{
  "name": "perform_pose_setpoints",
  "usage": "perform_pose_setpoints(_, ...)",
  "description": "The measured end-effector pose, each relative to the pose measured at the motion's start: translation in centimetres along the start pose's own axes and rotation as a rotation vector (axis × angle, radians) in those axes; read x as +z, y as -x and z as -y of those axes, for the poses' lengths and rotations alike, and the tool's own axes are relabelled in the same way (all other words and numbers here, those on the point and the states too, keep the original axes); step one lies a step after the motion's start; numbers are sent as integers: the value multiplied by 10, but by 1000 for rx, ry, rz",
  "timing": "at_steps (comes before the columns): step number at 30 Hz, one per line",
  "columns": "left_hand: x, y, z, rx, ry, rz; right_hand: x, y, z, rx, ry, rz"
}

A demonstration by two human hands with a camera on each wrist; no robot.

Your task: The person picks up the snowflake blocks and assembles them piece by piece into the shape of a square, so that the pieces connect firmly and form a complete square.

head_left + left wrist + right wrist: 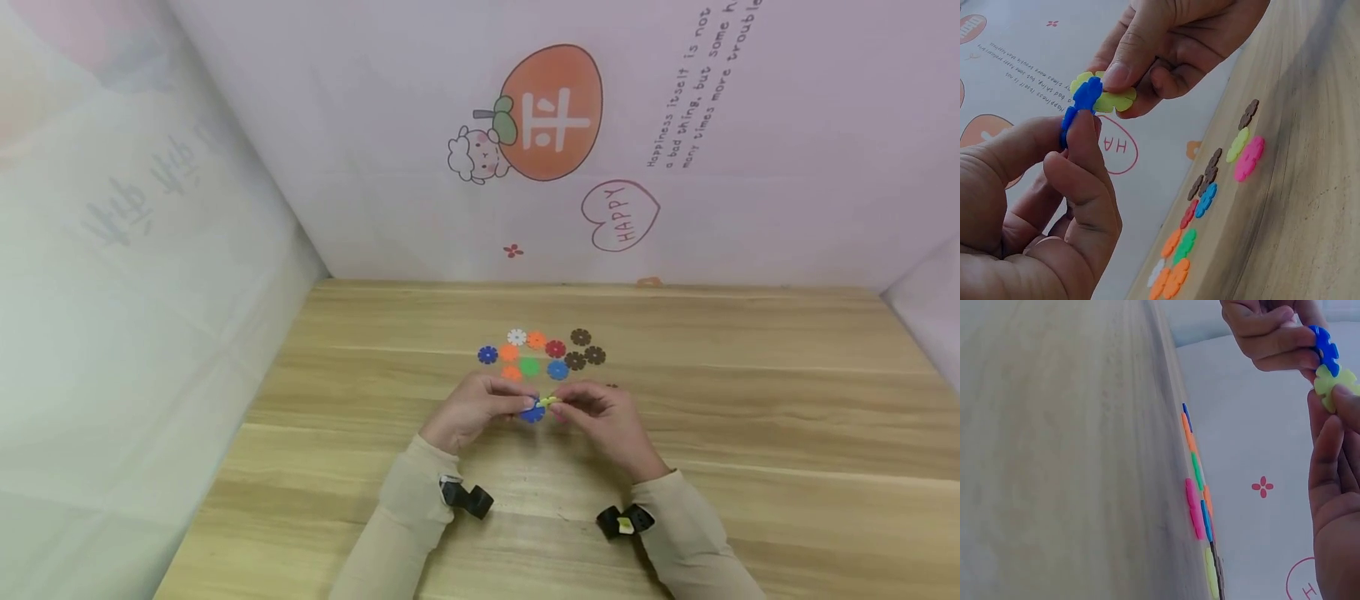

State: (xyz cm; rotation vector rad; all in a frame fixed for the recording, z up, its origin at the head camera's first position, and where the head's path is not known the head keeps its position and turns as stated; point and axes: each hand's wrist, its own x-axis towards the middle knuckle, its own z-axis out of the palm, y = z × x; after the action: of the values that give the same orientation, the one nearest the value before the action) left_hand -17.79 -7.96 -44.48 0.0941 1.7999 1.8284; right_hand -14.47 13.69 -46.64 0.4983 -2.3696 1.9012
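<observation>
Between thumb and fingers, my left hand pinches a dark blue notched plastic disc. A yellow-green notched disc is pinched the same way by my right hand. The two discs meet at their edges, set at an angle to each other, slot against slot. Both hands hold them up above the table, near its middle. In the right wrist view the blue disc stands over the yellow-green one, with the right thumb across the latter.
Beyond the hands several loose discs lie flat on the wooden table: white, green, red, light blue, orange, brown and dark blue. A pink disc lies nearer. A printed cloth wall rises behind.
</observation>
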Motion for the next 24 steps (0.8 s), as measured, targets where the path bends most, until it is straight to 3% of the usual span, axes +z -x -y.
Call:
perform_pose_setpoints(7,0,-2,2,-33,2,11,0,1,-2,-26,39,34)
perform_pose_setpoints(12,-2,-1,0,-18,-9,46,-2,0,-1,-10,64,48)
perform_pose_setpoints(19,-3,1,-3,-22,-32,43,-6,-1,-4,54,17,10)
perform_pose_setpoints(24,-1,1,-2,-21,-47,59,-6,0,-3,36,15,21)
